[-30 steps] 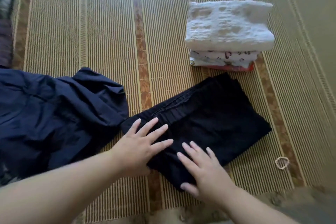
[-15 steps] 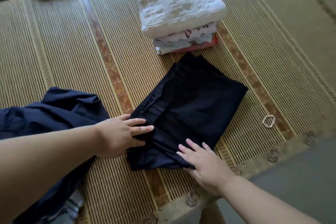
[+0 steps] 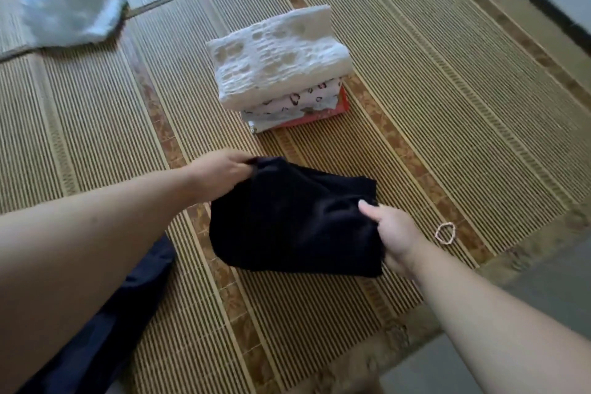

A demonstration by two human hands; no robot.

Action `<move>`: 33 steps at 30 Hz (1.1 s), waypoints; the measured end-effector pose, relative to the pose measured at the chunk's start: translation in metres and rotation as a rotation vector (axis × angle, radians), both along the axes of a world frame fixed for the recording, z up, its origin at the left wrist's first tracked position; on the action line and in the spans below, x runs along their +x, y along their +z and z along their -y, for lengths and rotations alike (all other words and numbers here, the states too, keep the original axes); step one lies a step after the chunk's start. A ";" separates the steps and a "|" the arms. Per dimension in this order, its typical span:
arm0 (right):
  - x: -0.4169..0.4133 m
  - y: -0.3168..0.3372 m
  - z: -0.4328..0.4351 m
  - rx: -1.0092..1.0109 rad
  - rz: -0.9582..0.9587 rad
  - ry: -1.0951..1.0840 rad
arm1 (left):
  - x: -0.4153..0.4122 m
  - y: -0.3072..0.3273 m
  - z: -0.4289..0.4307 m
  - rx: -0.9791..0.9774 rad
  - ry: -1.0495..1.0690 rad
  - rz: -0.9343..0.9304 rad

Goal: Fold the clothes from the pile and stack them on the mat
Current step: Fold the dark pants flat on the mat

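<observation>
Black garment [image 3: 294, 221]: folded into a thick, rough rectangle, located on the woven mat [image 3: 447, 73], near the stack [image 3: 278, 51] of folded clothes but not touching it.

Hand state: the left hand [image 3: 220, 174] grips the far left corner, fingers curled into the cloth. The right hand [image 3: 395, 230] pinches the right edge, thumb on top and fingers underneath. The hands are apart, one at each side of the bundle.

Handling: the cloth appears soft, limp and light. It sags and bunches between the two grips, so it will probably not hold its folded form unsupported. Take hold at opposite edges through all layers, or slide the fingers beneath the bundle. A grip on the top layer alone is likely to let the folds open.

Next step, as judged: place the bundle squarely on the stack. The stack's top item is soft and uneven, so a careless placement may slip or tilt.

Also present: a navy garment [image 3: 128, 297] at lower left, a white cloth [image 3: 68, 3] at upper left, and a small hair tie [image 3: 445, 233] on the mat.
</observation>
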State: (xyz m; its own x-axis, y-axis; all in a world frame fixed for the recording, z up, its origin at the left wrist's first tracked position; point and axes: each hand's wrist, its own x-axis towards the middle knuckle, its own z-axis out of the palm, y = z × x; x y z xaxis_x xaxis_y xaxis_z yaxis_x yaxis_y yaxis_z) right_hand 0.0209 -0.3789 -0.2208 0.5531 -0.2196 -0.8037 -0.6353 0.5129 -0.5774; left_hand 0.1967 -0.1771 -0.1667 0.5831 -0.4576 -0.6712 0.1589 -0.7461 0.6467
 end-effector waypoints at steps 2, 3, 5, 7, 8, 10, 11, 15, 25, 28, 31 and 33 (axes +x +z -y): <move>0.012 -0.016 0.003 -0.161 -0.099 0.013 | -0.005 -0.016 0.016 0.138 -0.073 0.386; 0.015 -0.022 0.004 -0.244 -0.154 0.048 | -0.014 -0.023 0.019 0.181 -0.083 0.559; 0.016 -0.026 0.003 -0.456 -0.238 0.122 | -0.038 -0.032 0.018 0.209 -0.195 0.799; 0.013 -0.024 0.001 -0.769 -0.221 0.168 | -0.064 -0.046 0.014 0.273 -0.471 0.844; 0.008 -0.020 -0.002 -0.954 -0.145 0.167 | -0.073 -0.054 0.012 0.308 -0.594 0.821; -0.003 -0.016 -0.012 -1.312 0.172 0.302 | -0.084 -0.067 0.012 0.365 -0.738 0.760; -0.009 -0.022 -0.017 -1.425 0.289 0.496 | -0.084 -0.074 0.012 0.372 -0.776 0.749; -0.018 -0.048 -0.021 -1.323 0.146 1.202 | -0.068 -0.093 0.023 0.374 -0.932 0.727; -0.011 -0.047 -0.002 -1.236 -0.017 1.528 | -0.059 -0.096 -0.033 0.359 -0.911 0.715; -0.007 -0.043 0.006 -1.219 0.001 1.573 | -0.069 -0.092 -0.030 0.392 -0.852 0.580; -0.001 -0.038 0.023 -1.226 -0.026 1.653 | -0.081 -0.088 -0.005 0.397 -0.774 0.533; 0.004 -0.035 0.042 -1.256 -0.052 1.713 | -0.089 -0.088 0.013 0.395 -0.729 0.535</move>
State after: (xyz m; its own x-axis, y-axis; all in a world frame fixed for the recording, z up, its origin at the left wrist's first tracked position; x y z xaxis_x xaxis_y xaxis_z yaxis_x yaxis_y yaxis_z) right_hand 0.0252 -0.4206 -0.2555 0.7272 0.0543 -0.6843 0.0407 -0.9985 -0.0360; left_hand 0.1075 -0.1901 -0.2543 0.5183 -0.6255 -0.5832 -0.6665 -0.7227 0.1828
